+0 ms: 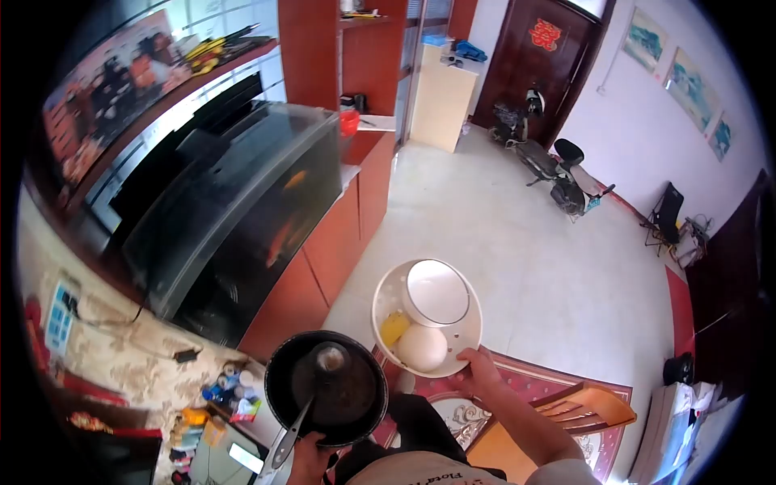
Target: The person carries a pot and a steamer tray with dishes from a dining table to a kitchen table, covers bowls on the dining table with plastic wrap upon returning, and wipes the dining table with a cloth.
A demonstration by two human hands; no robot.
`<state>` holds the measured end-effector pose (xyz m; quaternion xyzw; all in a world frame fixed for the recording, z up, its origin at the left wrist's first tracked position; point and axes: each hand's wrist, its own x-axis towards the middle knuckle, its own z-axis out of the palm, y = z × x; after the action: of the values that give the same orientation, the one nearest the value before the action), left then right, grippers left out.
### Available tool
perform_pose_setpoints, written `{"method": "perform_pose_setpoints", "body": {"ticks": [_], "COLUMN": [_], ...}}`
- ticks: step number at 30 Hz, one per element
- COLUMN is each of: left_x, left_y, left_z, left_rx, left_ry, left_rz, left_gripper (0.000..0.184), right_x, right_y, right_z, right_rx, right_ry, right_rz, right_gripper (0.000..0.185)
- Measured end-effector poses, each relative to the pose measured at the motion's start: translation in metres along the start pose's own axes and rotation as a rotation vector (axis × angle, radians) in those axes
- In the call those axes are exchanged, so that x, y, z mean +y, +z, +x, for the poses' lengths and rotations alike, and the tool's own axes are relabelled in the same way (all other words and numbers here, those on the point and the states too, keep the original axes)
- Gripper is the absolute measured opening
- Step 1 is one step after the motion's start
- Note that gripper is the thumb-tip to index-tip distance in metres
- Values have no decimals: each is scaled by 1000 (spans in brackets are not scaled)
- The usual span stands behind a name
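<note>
- Lower centre: the left fingers (309, 441) hold a black pan (356, 390) at its near edge; a ladle (331, 358) rests inside.
- Centre: the right fingers (466, 356) grip the rim of a white colander (466, 315) carrying a white bowl (438, 293), a yellow item (394, 328) and a round white item (423, 348).
- Left: a fish tank (234, 242).
- Lower right: a wooden chair (592, 404) near the right forearm (529, 416).
- Upper right: a scooter (558, 171) partly blocks the door (516, 66).

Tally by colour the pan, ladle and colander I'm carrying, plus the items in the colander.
Black: 1, the pan
Metallic: 1, the ladle
White: 3, the colander, open bowl and rounded item, perhaps an upturned bowl
Yellow: 1, an unclear item
Total: 6
</note>
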<state>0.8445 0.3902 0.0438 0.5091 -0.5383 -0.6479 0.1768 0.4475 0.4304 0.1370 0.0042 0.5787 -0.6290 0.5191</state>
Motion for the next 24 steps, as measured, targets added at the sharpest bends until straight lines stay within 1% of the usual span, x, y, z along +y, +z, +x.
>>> {"method": "perform_pose_setpoints", "body": {"ticks": [1, 2, 3, 5, 6, 7, 8, 11, 12, 14, 15, 16, 19, 22, 24], "left_x": [4, 10, 45, 74, 87, 105, 136, 158, 162, 194, 212, 236, 320, 326, 340], "left_y": [7, 14, 34, 56, 69, 84, 101, 134, 144, 163, 174, 188, 237, 259, 281], "left_z": [25, 50, 68, 107, 132, 156, 178, 245, 266, 303, 320, 335, 377, 461, 507], "left_rx": [1, 9, 28, -39, -121, -87, -20, -127, -129, -162, -179, -190, -149, -239, -181], "left_ry": [-32, -64, -96, -91, -28, -190, -348, -407, -388, -422, -442, -441, -482, -477, -475], "left_rz": [-199, -399, -535, -532, -396, -582, -774, -767, -791, -733, -711, -720, -633, -731, -650], "left_gripper": [46, 43, 36, 40, 51, 58, 65, 63, 59, 56, 55, 49, 47, 51, 55], "right_x": [-13, -28, -43, -77, -91, -111, -132, -199, -221, -257, -274, -292, -341, -392, -416], "right_y": [-5, -7, -14, -26, -35, -41, -43, -57, -57, -54, -53, -52, -57, -47, -44], "right_z": [13, 26, 40, 70, 93, 111, 122, 172, 185, 215, 229, 245, 296, 353, 388], "right_rx": [28, 114, 114, 124, 132, 107, 86, 33, 20, 40, 45, 47, 30, 48, 58], "right_ry": [5, -32, -54, -90, -132, -157, -173, -236, -253, -276, -268, -266, -253, -245, -235], "right_rz": [-9, 10, -10, -47, -37, -9, 18, 51, 37, 48, 49, 47, 38, 52, 81], "right_gripper": [24, 25, 25, 24, 25, 27, 28, 32, 32, 32, 32, 33, 32, 30, 29]}}
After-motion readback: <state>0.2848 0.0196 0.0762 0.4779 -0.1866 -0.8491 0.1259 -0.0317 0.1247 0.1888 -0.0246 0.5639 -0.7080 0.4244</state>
